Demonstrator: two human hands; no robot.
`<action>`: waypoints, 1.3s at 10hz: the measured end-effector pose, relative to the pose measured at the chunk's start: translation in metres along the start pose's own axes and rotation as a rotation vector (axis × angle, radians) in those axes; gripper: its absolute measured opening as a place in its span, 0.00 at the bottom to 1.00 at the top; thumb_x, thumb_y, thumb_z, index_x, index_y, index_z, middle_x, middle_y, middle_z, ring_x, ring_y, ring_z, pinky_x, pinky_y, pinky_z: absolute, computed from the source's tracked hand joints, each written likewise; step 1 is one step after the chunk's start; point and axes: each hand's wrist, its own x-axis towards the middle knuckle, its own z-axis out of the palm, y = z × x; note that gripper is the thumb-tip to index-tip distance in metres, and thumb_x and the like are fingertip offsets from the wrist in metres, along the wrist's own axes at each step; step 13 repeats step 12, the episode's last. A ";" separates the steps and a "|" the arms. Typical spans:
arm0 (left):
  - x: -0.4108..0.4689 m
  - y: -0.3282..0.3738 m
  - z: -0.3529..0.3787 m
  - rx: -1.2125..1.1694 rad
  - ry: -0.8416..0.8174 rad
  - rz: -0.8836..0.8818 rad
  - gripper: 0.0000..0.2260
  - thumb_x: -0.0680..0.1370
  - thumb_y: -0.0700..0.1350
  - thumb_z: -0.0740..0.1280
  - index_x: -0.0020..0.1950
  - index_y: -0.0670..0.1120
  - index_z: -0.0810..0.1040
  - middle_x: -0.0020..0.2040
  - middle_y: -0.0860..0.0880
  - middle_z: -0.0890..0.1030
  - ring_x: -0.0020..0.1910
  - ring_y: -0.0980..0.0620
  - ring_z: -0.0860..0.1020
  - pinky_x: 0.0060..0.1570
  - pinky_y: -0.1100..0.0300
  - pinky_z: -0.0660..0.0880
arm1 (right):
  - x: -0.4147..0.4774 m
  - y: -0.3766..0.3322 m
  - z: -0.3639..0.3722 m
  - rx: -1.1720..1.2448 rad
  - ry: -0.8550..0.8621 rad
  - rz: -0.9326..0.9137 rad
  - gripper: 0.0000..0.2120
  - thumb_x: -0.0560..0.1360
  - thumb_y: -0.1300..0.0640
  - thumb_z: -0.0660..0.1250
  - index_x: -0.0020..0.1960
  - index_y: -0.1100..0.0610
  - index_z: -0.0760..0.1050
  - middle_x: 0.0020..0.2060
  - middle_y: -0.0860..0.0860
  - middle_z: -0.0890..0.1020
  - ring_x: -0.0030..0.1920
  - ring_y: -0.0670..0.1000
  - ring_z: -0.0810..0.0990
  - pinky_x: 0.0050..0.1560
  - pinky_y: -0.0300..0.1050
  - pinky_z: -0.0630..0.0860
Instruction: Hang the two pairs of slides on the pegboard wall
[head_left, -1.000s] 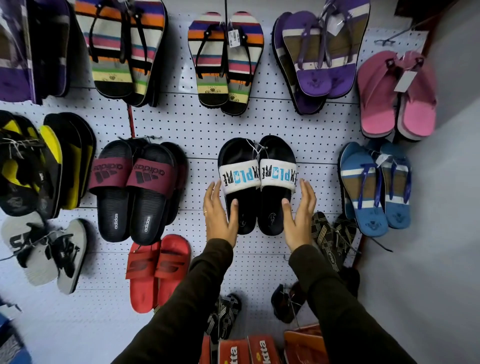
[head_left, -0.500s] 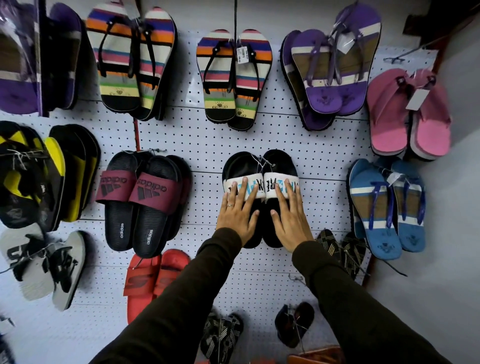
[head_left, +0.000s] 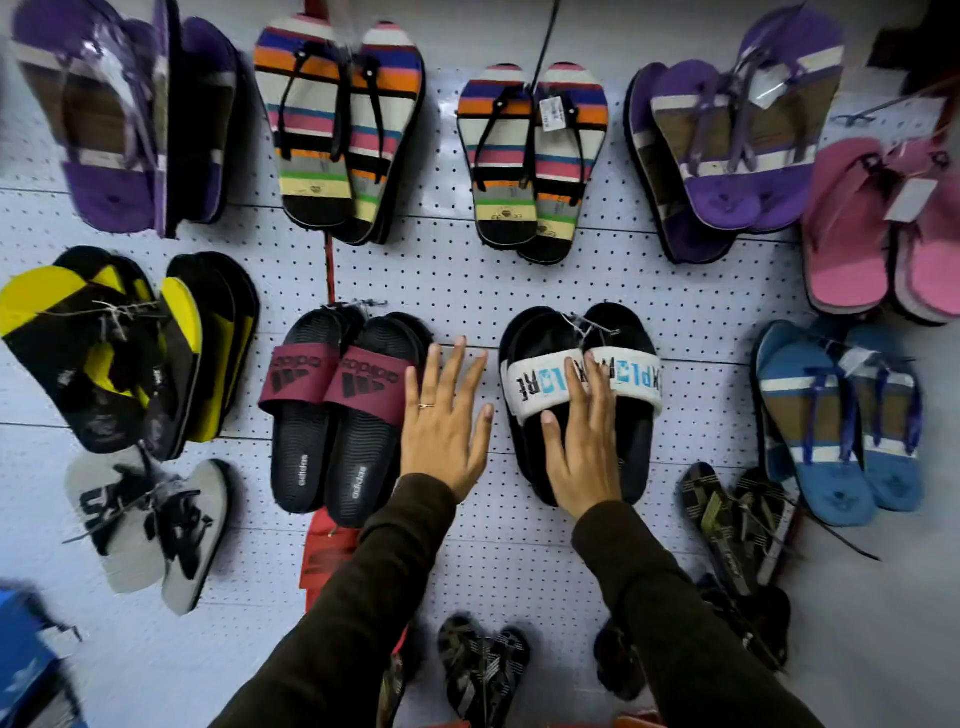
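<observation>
The white-strap slides (head_left: 582, 400) hang near the middle of the pegboard wall (head_left: 467, 291). The right hand (head_left: 584, 447) lies flat on them, fingers (head_left: 579, 384) spread, gripping nothing. The left hand (head_left: 447, 421) is spread wide between them and the maroon-strap slides (head_left: 337, 410), holding nothing.

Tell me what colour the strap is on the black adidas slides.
Maroon with a black logo, on the black adidas slides; clearest in the head view.

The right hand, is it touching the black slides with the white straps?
Touching. In the head view the right hand lies flat on the black slides with white straps, its fingers overlapping the straps.
</observation>
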 end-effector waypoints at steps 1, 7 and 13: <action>-0.005 -0.044 -0.019 0.022 0.040 -0.050 0.27 0.80 0.54 0.50 0.79 0.52 0.54 0.81 0.50 0.52 0.80 0.48 0.46 0.78 0.48 0.38 | 0.001 -0.037 0.027 0.046 -0.005 -0.040 0.29 0.83 0.52 0.57 0.82 0.52 0.54 0.83 0.51 0.50 0.84 0.56 0.46 0.80 0.62 0.54; -0.029 -0.199 -0.015 -0.048 -0.153 -0.140 0.27 0.81 0.54 0.51 0.80 0.50 0.52 0.81 0.48 0.50 0.80 0.46 0.47 0.77 0.44 0.52 | -0.001 -0.138 0.150 -0.164 -0.295 -0.156 0.31 0.82 0.46 0.55 0.83 0.50 0.54 0.83 0.50 0.51 0.84 0.57 0.45 0.82 0.59 0.52; -0.020 -0.179 -0.024 -0.031 -0.068 -0.137 0.29 0.80 0.56 0.51 0.80 0.49 0.51 0.81 0.48 0.53 0.80 0.47 0.49 0.77 0.45 0.52 | 0.039 -0.133 0.063 -0.303 -0.222 -0.314 0.34 0.81 0.38 0.51 0.83 0.49 0.48 0.84 0.51 0.47 0.84 0.55 0.46 0.79 0.67 0.44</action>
